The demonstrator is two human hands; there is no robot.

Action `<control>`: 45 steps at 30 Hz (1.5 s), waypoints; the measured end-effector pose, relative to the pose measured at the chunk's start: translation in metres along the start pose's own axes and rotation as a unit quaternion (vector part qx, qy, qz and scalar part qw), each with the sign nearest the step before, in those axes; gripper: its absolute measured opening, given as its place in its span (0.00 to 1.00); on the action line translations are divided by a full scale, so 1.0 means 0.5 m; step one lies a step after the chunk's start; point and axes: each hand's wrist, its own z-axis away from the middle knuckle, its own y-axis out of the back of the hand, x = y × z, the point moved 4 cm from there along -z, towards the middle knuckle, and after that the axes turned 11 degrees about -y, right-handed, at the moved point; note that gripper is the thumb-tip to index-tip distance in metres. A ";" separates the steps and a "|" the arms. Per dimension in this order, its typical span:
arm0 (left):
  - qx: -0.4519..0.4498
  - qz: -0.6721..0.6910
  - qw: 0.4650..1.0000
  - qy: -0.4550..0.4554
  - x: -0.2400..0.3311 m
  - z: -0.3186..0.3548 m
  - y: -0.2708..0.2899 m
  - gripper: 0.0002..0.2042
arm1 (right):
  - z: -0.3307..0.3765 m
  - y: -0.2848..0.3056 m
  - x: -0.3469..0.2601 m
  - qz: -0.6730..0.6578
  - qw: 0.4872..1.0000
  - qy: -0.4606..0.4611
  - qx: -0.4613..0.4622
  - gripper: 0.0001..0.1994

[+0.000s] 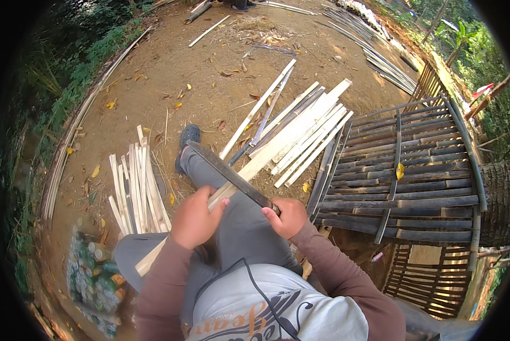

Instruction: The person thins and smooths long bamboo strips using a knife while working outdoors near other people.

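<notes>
My left hand [196,217] is closed around a long pale bamboo strip [266,159], which slants from beside my left thigh out to the far right. In my right hand [287,217] is the handle of a machete [232,175]. Its dark, long blade crosses over the strip just beyond my left fingers, the tip pointing to the far left. Whether the edge bites into the strip cannot be made out. Beneath the strip and blade are my legs in grey trousers [240,233].
Split bamboo strips [314,142] lie ahead to the right, and another bundle [135,187] lies on the left. A bamboo slat bench [419,176] stands close on my right. Several bottles [98,278] sit at the lower left. More poles [388,68] rest on the dirt farther off.
</notes>
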 end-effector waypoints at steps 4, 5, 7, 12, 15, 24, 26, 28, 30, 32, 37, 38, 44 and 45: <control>0.017 0.007 1.000 0.018 0.017 -0.021 0.077 0.18 | -0.081 0.029 -0.039 0.022 0.997 0.011 0.077 0.25; 0.021 0.003 1.000 0.016 0.016 -0.028 0.093 0.18 | -0.100 0.031 -0.047 0.014 0.995 0.009 0.100 0.25; 0.043 0.000 0.999 0.011 0.003 -0.031 0.116 0.18 | -0.125 0.027 -0.085 -0.023 0.990 0.029 0.133 0.26; 0.088 -0.002 0.996 0.012 -0.001 -0.048 0.173 0.19 | -0.191 0.028 -0.140 0.015 0.991 0.088 0.102 0.25; 0.114 0.012 0.993 0.017 -0.042 -0.063 0.185 0.20 | -0.239 0.020 -0.156 0.029 0.989 0.081 0.117 0.25; 0.132 0.079 0.987 0.041 -0.107 -0.042 0.213 0.19 | -0.312 0.027 -0.174 0.004 0.986 -0.014 0.167 0.24; 0.142 0.078 0.986 0.042 -0.117 -0.040 0.209 0.17 | -0.296 0.009 -0.199 -0.016 0.989 0.044 0.138 0.23; 0.175 0.058 0.983 0.011 -0.124 -0.037 0.209 0.17 | -0.261 -0.028 -0.234 0.049 0.980 0.162 0.103 0.23; 0.188 0.048 0.981 0.001 -0.128 -0.029 0.214 0.17 | -0.256 -0.030 -0.245 0.072 0.979 0.160 0.102 0.23; 0.181 0.047 0.982 0.010 -0.133 -0.019 0.219 0.17 | -0.282 -0.011 -0.230 0.086 0.981 0.130 0.115 0.24; 0.145 0.044 0.988 0.026 -0.121 -0.005 0.216 0.17 | -0.326 0.035 -0.198 0.034 0.988 0.002 0.149 0.25; 0.149 0.039 0.988 0.022 -0.117 -0.005 0.216 0.17 | -0.303 0.020 -0.214 0.032 0.991 0.028 0.125 0.25; 0.148 0.010 0.989 0.025 -0.117 0.009 0.218 0.18 | -0.278 0.014 -0.216 0.130 0.979 0.118 0.100 0.25; 0.144 -0.004 0.989 0.028 -0.119 0.010 0.218 0.18 | -0.310 0.036 -0.179 0.140 0.980 0.064 0.125 0.27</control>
